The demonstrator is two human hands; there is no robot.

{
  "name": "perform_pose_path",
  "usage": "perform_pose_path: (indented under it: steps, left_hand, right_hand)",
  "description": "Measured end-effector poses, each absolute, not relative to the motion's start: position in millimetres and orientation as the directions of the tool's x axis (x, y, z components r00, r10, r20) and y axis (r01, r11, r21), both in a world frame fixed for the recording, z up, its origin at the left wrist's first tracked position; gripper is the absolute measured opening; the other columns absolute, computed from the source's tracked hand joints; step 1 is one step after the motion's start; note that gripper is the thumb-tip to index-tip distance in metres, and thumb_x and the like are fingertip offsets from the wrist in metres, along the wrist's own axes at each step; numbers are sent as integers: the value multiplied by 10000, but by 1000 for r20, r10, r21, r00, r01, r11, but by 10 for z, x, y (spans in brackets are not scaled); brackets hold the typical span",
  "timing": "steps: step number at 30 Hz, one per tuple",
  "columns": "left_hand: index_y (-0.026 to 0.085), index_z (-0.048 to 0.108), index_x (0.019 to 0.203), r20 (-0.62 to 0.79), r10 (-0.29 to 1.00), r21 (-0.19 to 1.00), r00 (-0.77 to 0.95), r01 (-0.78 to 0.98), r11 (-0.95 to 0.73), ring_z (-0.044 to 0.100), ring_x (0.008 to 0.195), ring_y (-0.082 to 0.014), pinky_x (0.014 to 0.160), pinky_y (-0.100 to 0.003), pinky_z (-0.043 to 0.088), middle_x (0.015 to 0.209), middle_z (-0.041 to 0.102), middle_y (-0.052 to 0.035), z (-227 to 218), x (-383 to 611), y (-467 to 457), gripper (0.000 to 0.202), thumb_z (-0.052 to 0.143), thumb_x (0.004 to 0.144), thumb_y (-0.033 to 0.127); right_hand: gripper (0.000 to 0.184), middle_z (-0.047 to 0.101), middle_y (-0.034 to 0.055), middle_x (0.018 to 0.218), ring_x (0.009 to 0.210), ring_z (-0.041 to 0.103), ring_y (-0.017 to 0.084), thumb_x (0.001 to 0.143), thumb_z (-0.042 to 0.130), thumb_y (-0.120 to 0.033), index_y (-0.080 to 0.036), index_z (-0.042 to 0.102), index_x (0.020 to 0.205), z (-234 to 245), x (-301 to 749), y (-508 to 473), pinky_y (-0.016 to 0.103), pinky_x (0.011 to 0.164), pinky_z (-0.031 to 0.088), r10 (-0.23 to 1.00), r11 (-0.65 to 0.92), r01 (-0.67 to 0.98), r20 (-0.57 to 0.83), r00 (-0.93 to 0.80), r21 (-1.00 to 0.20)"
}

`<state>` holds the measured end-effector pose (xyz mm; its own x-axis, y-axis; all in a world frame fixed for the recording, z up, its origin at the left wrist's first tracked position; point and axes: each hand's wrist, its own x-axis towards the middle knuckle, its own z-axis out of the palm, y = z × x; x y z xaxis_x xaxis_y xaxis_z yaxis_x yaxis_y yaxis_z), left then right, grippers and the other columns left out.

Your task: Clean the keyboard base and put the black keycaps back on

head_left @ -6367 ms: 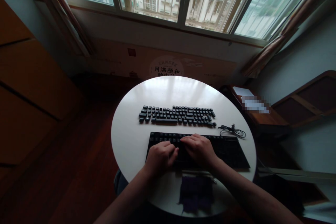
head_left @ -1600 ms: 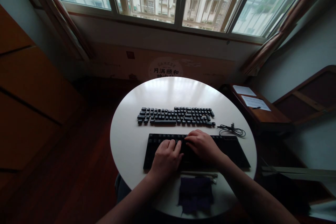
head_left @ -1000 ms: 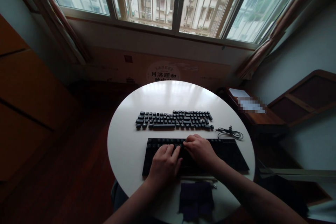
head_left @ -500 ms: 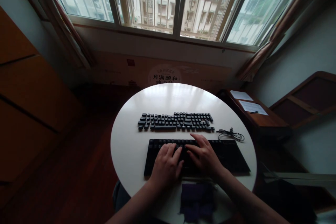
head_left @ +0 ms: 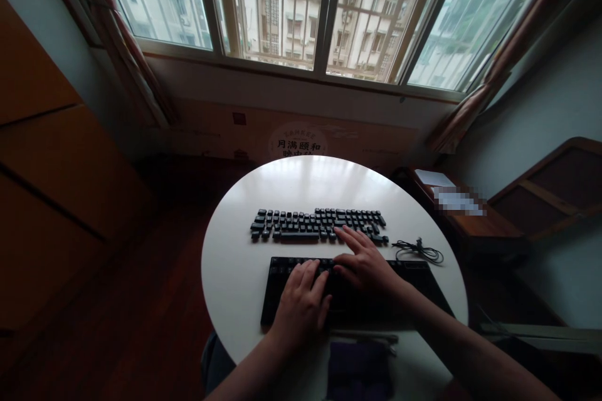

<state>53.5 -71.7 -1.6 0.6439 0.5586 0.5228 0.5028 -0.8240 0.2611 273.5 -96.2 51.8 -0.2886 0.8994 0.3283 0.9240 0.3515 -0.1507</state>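
Keycaps (head_left: 301,225) lie loose in a tidy block on the white desk (head_left: 235,276), just beyond the far edge of the black keyboard base (head_left: 414,288), arranged in rows much as they would sit on it. The left hand (head_left: 301,304) rests palm down on the left half of the base, fingers loosely spread and holding nothing. The right hand (head_left: 367,263) stretches out over the base's far edge, fingers long and splayed and also empty, its fingertips at the nearest row of caps; whether they touch one cannot be told. This reads as the reach for a cap. Taking one would call for a fine pinch on a single small piece without nudging its close neighbours out of line. By count there is one base, one block of caps in several rows (the caps too small and many to number), one coiled black cable (head_left: 418,250) just off the base's far right corner, and one dark purple cloth (head_left: 360,369) on its near side.
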Motion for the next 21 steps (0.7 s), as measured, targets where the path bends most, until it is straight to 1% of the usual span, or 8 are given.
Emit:
perform_pose_path:
  steps: [3, 5, 7, 9, 11, 14, 17, 21]
  left_hand:
    - [146, 634, 1238, 549, 551, 273, 629, 488, -829, 484, 1298, -322, 1090, -523, 436, 1389, 543, -165, 58, 520, -726, 362, 536, 900, 234]
    - [153, 639, 1222, 570, 545, 289, 615, 470, -834, 479, 1301, -319, 1093, -525, 433, 1392, 538, -162, 111, 505, -727, 341, 527, 908, 229]
    - [162, 646, 1201, 597, 533, 306, 599, 444, -842, 489, 1286, -313, 1087, -523, 437, 1374, 551, -155, 154, 486, -719, 319, 518, 916, 228]
    - [170, 649, 1183, 627, 520, 317, 580, 419, -851, 510, 1253, -306, 1065, -515, 455, 1342, 572, -147, 178, 464, -705, 303, 512, 918, 222]
    - [169, 649, 1162, 662, 494, 315, 563, 389, -866, 535, 1208, -298, 1029, -497, 484, 1302, 592, -145, 186, 444, -690, 286, 512, 915, 215]
    - [160, 642, 1139, 701, 463, 314, 543, 347, -884, 551, 1167, -283, 991, -460, 512, 1259, 605, -145, 183, 419, -673, 264, 521, 907, 197]
    - [157, 633, 1124, 715, 454, 331, 532, 314, -890, 554, 1147, -271, 971, -431, 524, 1233, 607, -142, 184, 401, -667, 248, 529, 900, 178]
    - [165, 624, 1119, 697, 464, 375, 547, 274, -886, 554, 1125, -265, 952, -427, 529, 1220, 598, -138, 192, 377, -662, 238, 515, 907, 184]
  right_hand:
    - [187, 424, 121, 1530, 1425, 353, 328, 933, 605, -276, -225, 770, 1007, 682, 2875, -585, 537, 1131, 342, 865, 320, 937, 448, -227, -143]
    - [196, 473, 126, 1490, 1417, 367, 304, 932, 602, -263, -215, 770, 1022, 745, 2979, -255, 498, 1143, 336, 868, 270, 952, 465, -174, -148]
    - [202, 499, 130, 1466, 1409, 379, 298, 917, 620, -250, -212, 770, 1048, 749, 3060, 89, 493, 1151, 319, 916, 217, 962, 376, -142, -164]
    - [218, 505, 119, 1462, 1394, 401, 286, 903, 636, -244, -219, 764, 1077, 701, 3101, 398, 476, 1145, 328, 967, 138, 968, 239, -86, -210]
    - [213, 535, 128, 1432, 1363, 440, 294, 884, 655, -231, -214, 773, 1060, 621, 3102, 640, 466, 1124, 353, 981, 106, 970, 181, -66, -220]
    - [186, 574, 133, 1390, 1315, 492, 302, 856, 690, -229, -215, 788, 1014, 490, 3069, 863, 444, 1090, 388, 989, 96, 971, 135, -67, -220]
    - [186, 585, 124, 1380, 1286, 522, 293, 859, 703, -261, -223, 787, 1020, 398, 3052, 957, 414, 1061, 414, 993, 89, 970, 97, -68, -226]
    - [190, 591, 128, 1373, 1281, 527, 291, 880, 688, -302, -221, 788, 1020, 360, 3078, 980, 393, 1050, 417, 995, 87, 968, 76, -71, -235]
